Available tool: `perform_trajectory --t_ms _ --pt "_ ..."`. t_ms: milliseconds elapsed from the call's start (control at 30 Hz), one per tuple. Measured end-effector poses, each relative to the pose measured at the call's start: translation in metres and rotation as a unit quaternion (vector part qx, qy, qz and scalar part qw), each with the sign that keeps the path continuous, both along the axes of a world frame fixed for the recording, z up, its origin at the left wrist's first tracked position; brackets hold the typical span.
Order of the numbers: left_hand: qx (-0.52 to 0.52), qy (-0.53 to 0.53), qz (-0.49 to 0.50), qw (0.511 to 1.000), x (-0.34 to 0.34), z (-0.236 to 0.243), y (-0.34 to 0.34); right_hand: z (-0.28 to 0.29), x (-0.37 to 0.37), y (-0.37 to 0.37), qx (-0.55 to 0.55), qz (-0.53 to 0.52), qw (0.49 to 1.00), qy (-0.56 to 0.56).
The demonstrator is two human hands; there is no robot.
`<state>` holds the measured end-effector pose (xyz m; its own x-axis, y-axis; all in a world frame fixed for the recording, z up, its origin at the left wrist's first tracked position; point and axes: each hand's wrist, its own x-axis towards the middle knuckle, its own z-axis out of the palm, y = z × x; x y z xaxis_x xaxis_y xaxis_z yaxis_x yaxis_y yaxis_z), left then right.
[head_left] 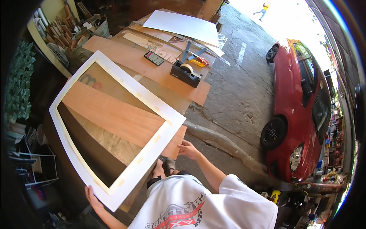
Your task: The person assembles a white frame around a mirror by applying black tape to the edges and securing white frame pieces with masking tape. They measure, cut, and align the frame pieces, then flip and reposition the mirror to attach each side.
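I'm holding the large white rectangular mat-board frame (114,126), light and bendy, both hands' grip clamped on opposite edges: left hand (92,198), right hand (189,149).

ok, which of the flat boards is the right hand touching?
The right hand touches the reddish-brown plywood board under the white frame, at its near corner; the white sheet lies far off.

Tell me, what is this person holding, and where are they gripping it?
A large white rectangular frame. The left hand grips its near corner from below; the right hand holds its right edge, near the right corner.
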<state>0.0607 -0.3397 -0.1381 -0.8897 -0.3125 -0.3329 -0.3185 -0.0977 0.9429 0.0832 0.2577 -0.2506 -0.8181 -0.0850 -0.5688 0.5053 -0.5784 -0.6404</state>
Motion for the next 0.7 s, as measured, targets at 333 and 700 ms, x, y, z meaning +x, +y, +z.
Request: perform_trajectory --t_ms 333,700 --pt "-0.054 0.034 0.021 0.998 -0.033 0.075 0.046 0.016 0.09 -0.129 -0.052 0.204 0.972 -0.107" --pt "-0.095 -0.068 -0.005 0.993 0.014 -0.031 0.033 0.014 0.169 -0.309 -0.079 0.271 0.953 -0.112"
